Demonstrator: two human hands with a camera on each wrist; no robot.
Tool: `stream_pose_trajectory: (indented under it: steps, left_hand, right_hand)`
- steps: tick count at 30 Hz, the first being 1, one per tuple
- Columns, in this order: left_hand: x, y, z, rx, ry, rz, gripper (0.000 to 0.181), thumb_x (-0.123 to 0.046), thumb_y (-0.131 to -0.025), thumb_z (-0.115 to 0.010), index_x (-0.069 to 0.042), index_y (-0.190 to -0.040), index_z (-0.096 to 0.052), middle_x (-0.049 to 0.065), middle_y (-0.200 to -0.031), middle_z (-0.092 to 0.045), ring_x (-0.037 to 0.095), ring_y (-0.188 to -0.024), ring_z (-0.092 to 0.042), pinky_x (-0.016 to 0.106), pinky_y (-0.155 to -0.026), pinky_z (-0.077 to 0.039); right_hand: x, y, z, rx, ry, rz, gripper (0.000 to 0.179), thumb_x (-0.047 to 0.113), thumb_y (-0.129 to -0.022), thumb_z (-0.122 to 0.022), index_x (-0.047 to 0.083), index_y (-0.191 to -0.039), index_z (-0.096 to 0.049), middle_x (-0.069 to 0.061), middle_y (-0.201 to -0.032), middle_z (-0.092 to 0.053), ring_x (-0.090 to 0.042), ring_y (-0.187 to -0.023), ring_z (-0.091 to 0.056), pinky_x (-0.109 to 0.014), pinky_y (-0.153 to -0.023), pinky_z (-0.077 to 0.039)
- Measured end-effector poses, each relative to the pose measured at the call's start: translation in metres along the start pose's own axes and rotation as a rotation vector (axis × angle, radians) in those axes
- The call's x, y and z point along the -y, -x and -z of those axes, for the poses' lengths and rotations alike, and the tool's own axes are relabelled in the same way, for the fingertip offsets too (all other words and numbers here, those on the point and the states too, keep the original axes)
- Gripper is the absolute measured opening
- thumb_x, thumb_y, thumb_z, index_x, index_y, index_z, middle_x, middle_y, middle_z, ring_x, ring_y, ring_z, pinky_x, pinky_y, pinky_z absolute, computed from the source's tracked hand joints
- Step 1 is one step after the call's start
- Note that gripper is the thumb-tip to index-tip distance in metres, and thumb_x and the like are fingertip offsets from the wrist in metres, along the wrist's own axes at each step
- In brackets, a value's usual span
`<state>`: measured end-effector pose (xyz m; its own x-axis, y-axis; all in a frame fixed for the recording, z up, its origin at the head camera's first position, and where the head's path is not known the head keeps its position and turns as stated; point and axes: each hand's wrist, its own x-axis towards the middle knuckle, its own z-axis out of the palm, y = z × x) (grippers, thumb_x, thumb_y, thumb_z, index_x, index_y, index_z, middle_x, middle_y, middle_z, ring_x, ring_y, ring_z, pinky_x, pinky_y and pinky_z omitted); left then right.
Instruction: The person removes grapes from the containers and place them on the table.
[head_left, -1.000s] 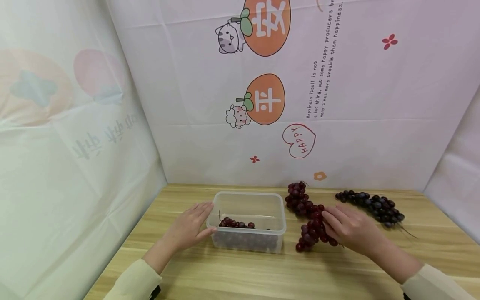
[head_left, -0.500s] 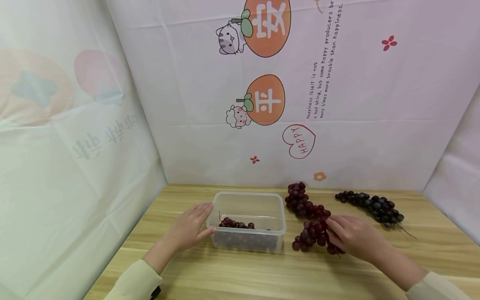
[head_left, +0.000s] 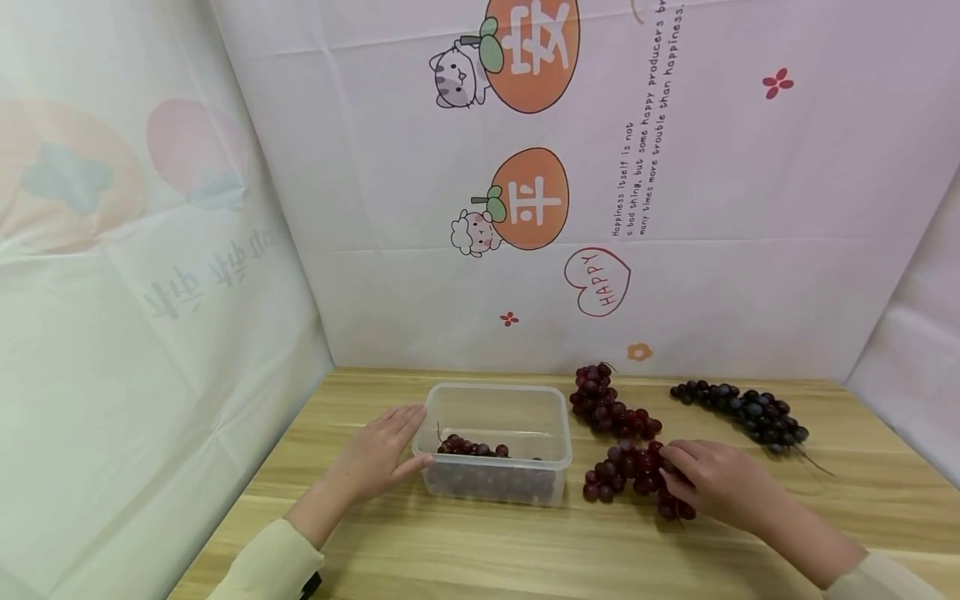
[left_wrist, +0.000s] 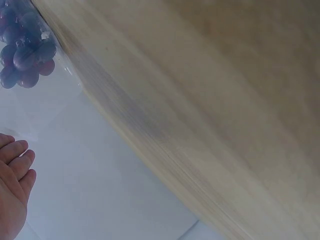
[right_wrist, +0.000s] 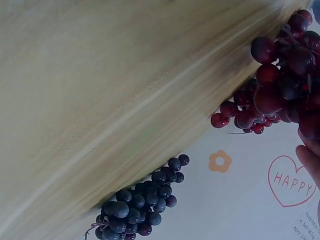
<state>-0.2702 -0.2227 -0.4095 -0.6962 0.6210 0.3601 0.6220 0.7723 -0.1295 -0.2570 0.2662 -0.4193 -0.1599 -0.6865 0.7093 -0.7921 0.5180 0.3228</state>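
Observation:
In the head view, a clear plastic container (head_left: 492,389) holds a bunch of dark red grapes (head_left: 472,447) low inside. My left hand (head_left: 382,450) lies against the container's left side with its fingers straight. To the right, my right hand (head_left: 720,483) pinches the right part of a red grape bunch (head_left: 630,468) at table level. A second red grape bunch (head_left: 600,404) lies just behind it. In the right wrist view the pinched bunch (right_wrist: 287,90) is close up, and only part of the hand (right_wrist: 311,157) shows at the edge.
A black grape bunch (head_left: 750,412) with a thin stem lies at the back right of the wooden table (head_left: 450,550). A white printed cloth (head_left: 405,300) rises along the table's back edge, and another cloth (head_left: 225,367) stands on the left.
My right hand has shifted slightly right and toward the front, drawing the red grape bunch with it, so it stands apart from the bunch behind. The left hand has not moved.

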Motion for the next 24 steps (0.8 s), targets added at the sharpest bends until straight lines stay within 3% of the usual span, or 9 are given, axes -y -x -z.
stream_pose_trajectory:
  steps: [5, 7, 11, 13, 15, 21, 24]
  left_hand:
    - [0.0, 0.0, 0.0, -0.001, 0.001, -0.004, 0.075, -0.054, -0.098, -0.046, 0.006, -0.144, -0.039, 0.02, -0.147, -0.042, 0.031, -0.136, -0.039, 0.042, -0.115, -0.026]
    - [0.001, 0.0, 0.0, -0.005, 0.0, -0.007, 0.075, -0.053, -0.098, -0.046, 0.006, -0.144, -0.04, 0.02, -0.146, -0.042, 0.031, -0.136, -0.039, 0.042, -0.115, -0.026]
    - [0.001, 0.0, -0.001, -0.008, -0.005, -0.009, 0.075, -0.053, -0.098, -0.046, 0.006, -0.144, -0.04, 0.02, -0.146, -0.043, 0.031, -0.136, -0.039, 0.042, -0.114, -0.027]
    - [0.001, 0.0, -0.001, -0.006, -0.007, -0.008, 0.075, -0.053, -0.098, -0.046, 0.006, -0.144, -0.04, 0.02, -0.146, -0.042, 0.031, -0.136, -0.039, 0.041, -0.115, -0.026]
    - [0.001, 0.0, -0.001, -0.003, -0.006, -0.005, 0.075, -0.053, -0.098, -0.047, 0.006, -0.144, -0.039, 0.02, -0.146, -0.043, 0.031, -0.136, -0.039, 0.041, -0.115, -0.026]
    - [0.001, 0.0, 0.0, 0.008, -0.004, -0.001, 0.075, -0.052, -0.098, -0.048, 0.006, -0.144, -0.039, 0.02, -0.146, -0.042, 0.031, -0.136, -0.039, 0.041, -0.115, -0.026]
    - [0.0, 0.0, 0.0, 0.014, -0.006, 0.002, 0.075, -0.052, -0.098, -0.047, 0.006, -0.145, -0.039, 0.02, -0.147, -0.042, 0.031, -0.136, -0.039, 0.041, -0.115, -0.025]
  right_hand:
    - [0.0, -0.001, 0.005, 0.073, -0.061, -0.069, 0.044, 0.036, -0.102, -0.041, 0.008, -0.083, -0.069, 0.003, -0.072, -0.063, -0.002, -0.055, -0.055, -0.016, -0.045, -0.046]
    - [0.0, 0.0, 0.007, 0.115, -0.081, -0.096, 0.035, 0.034, -0.099, -0.05, 0.008, -0.084, -0.069, 0.003, -0.073, -0.063, 0.0, -0.056, -0.054, -0.015, -0.045, -0.046]
    - [0.001, 0.001, 0.011, 0.195, -0.103, -0.132, 0.012, 0.019, -0.081, -0.075, 0.009, -0.084, -0.07, 0.004, -0.073, -0.064, 0.002, -0.056, -0.054, -0.015, -0.046, -0.047]
    - [0.002, 0.001, 0.013, 0.237, -0.111, -0.154, 0.017, 0.013, -0.072, -0.081, 0.009, -0.085, -0.07, 0.004, -0.074, -0.065, 0.003, -0.056, -0.054, -0.016, -0.046, -0.047]
    - [0.002, 0.001, 0.014, 0.29, -0.122, -0.186, 0.02, 0.01, -0.069, -0.082, 0.01, -0.086, -0.07, 0.004, -0.075, -0.065, 0.004, -0.057, -0.053, -0.016, -0.046, -0.047]
    - [0.003, 0.0, 0.019, 0.534, -0.178, -0.312, 0.012, 0.019, -0.081, -0.077, 0.012, -0.09, -0.071, 0.005, -0.079, -0.066, 0.002, -0.059, -0.055, -0.023, -0.048, -0.049]
    - [0.002, 0.0, 0.02, 0.593, -0.194, -0.341, 0.013, 0.022, -0.084, -0.075, 0.012, -0.091, -0.071, 0.006, -0.08, -0.066, 0.0, -0.061, -0.056, -0.024, -0.05, -0.051]
